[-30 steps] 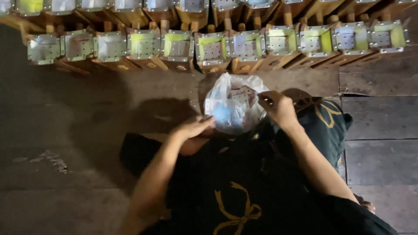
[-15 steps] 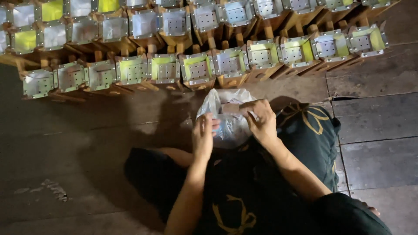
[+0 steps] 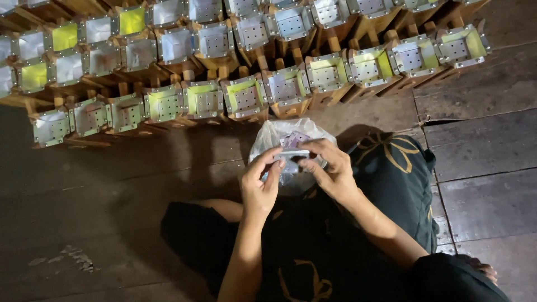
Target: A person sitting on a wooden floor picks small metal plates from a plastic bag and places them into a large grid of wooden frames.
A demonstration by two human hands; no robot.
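Small part: a pale flat piece (image 3: 292, 153) sits pinched between both hands, directly over the mouth of the clear plastic bag (image 3: 279, 138), in front of the person's lap.
Change since 1.0 s ago: then the left hand lay low beside the bag and the right at its rim; both have since come together above the bag, so the piece now looks lifted clear of it.
Left hand (image 3: 260, 187): thumb and forefinger closed on the piece's left end, other fingers loosely curled.
Right hand (image 3: 330, 168): fingertips closed on the right end, palm arched over the bag.
Bag contents: pale and purple bits, too small to tell apart.
Edge ahead: rows of wooden blocks with perforated metal caps (image 3: 246, 98), nearest row just beyond the bag.
Edge right: the knee in black printed cloth (image 3: 391, 168) touches the bag's side.
Open room: bare plank floor (image 3: 100, 184) to the left, and more boards far right.
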